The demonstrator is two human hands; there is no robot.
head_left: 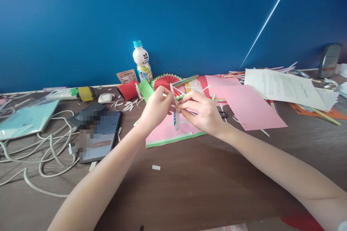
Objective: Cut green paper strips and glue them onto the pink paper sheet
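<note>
Thin white strip is held between both hands, above a pink sheet with a green edge; blue print is seen on its lower loop. Left hand: strip pinched near its top, thumb and fingers bent. Right hand: strip gripped lower down at the fingertips — exact contact is masked by the fingers. Pink sheet is partly covered by both hands. Red pleated fan behind is cut off below by the left hand. Dark ring-shaped item is mostly blocked by the right hand — cannot be identified. Tablet screen is partly pixelated. Text on the printed page cannot be read. Both forearms are cropped by the frame.
</note>
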